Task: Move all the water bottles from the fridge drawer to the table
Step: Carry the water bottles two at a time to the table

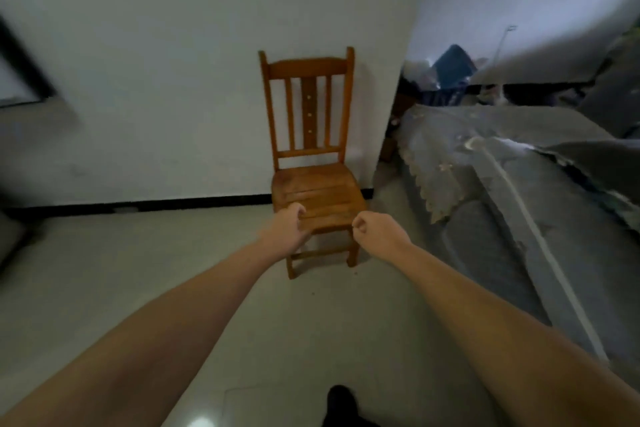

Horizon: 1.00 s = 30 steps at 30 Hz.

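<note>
No water bottle, fridge drawer or table shows in the head view. Both my bare arms reach forward over the pale tiled floor. My left hand [287, 229] has its fingers curled in and holds nothing; it appears in front of the front edge of a wooden chair's seat. My right hand [375, 232] is curled into a loose fist, also holding nothing, just right of that seat's front corner. The two hands are a short gap apart.
A brown wooden chair [313, 184] stands against the white wall straight ahead. A sofa under a grey cover with a lace edge [519, 191] fills the right side. A dark-framed panel [24, 76] hangs at the far left. My dark shoe [341, 402] shows at the bottom.
</note>
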Tool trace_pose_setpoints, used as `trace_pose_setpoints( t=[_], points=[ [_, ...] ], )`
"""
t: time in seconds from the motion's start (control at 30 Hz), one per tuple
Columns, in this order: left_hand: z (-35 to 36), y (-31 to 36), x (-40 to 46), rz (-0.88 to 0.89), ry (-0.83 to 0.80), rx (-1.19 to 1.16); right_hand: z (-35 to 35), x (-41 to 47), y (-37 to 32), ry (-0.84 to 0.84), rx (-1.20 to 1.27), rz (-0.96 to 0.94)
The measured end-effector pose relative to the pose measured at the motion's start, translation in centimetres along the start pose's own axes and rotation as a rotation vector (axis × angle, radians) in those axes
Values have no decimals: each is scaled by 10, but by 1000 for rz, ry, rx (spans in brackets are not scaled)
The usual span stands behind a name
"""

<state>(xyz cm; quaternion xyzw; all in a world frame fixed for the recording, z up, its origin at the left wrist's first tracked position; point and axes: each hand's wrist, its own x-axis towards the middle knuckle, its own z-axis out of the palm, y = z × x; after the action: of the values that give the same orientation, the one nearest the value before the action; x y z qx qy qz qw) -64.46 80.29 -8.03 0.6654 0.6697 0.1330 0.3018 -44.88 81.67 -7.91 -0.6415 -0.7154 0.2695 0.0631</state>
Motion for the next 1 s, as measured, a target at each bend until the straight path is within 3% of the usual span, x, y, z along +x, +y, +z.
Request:
trace_pose_setpoints(
  t=[0.17, 0.47, 0.67, 1.0],
  points=[
    [-44, -35, 20, -250, 178, -50, -5, 83, -64, -109, -67, -229],
    [-92, -149, -15, -620, 389, -167, 65, 146, -203, -317, -207, -607],
    [-144, -239, -27, -716, 469, -197, 125, 178, -308, -401, -260, -701],
    [-280, -377, -49, -777, 582, -215, 200, 217, -509, -372, -246, -807]
  ],
)
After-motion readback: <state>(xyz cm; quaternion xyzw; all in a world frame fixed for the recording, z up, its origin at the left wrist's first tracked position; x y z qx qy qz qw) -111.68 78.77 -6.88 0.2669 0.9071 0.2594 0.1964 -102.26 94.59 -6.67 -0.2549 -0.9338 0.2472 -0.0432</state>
